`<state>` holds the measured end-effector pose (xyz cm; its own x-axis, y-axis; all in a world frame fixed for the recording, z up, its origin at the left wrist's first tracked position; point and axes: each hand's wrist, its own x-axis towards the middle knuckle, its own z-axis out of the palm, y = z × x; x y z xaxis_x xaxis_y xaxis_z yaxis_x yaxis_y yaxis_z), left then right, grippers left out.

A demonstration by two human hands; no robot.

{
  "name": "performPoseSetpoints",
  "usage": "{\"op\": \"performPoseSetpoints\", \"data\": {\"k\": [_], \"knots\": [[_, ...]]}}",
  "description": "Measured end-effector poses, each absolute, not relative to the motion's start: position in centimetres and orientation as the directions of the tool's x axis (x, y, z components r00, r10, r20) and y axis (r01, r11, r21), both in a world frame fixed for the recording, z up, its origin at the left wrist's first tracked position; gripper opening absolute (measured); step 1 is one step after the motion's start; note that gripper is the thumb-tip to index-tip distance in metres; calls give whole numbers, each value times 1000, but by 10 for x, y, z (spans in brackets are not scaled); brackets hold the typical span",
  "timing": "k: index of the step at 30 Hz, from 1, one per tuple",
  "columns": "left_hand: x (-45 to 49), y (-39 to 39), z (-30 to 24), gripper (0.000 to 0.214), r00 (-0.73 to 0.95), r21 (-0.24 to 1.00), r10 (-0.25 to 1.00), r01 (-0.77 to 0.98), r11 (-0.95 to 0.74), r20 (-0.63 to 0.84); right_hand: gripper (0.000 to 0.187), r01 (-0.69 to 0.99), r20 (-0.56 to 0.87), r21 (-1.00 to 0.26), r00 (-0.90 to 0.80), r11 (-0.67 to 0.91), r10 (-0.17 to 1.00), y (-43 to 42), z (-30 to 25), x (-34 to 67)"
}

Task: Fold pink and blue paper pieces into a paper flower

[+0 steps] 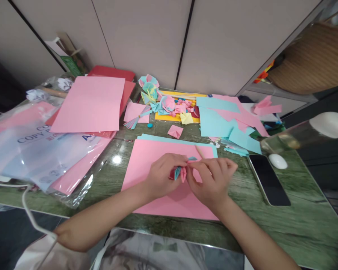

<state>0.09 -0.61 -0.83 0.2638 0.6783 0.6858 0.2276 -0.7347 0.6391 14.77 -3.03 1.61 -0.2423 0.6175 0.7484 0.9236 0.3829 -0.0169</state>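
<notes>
My left hand and my right hand meet over a large pink paper sheet, which lies on a light-blue sheet. Between them is a small folded paper piece in pink and blue with a dark red part. The left fingers close around its left side. My right thumb and forefinger pinch its right side. Fingers hide much of the piece, so its full shape cannot be made out. A thin pale strip or stick shows just behind the right hand.
Behind lie folded paper flowers, a yellow sheet with small pink pieces, and cut blue paper. A phone, a white mouse-like object and a clear bottle stand right. Left is a plastic paper bag.
</notes>
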Motion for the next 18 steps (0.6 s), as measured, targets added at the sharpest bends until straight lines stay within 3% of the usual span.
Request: {"op": "performPoseSetpoints", "data": {"k": [7,10,12,15,18], "knots": [[1,-5,-11,28,285,514,551,198,-835,785,8,920,715,-130,-170,369,678,-34,21,144],[1,-6,-10,25,295,536,568,188,-823,769,6,912,699,-156,-169,380,695,-33,19,146],[2,-7,-7,22,270,664,698,218,-715,663,5,901,716,-141,-193,411,671,-32,17,150],[3,-5,0,16,158,886,920,252,-390,360,9,862,748,-174,-199,477,633,-29,18,159],[3,1,5,11,125,972,982,173,-160,139,9,842,770,-222,-158,492,618,-26,19,165]]}}
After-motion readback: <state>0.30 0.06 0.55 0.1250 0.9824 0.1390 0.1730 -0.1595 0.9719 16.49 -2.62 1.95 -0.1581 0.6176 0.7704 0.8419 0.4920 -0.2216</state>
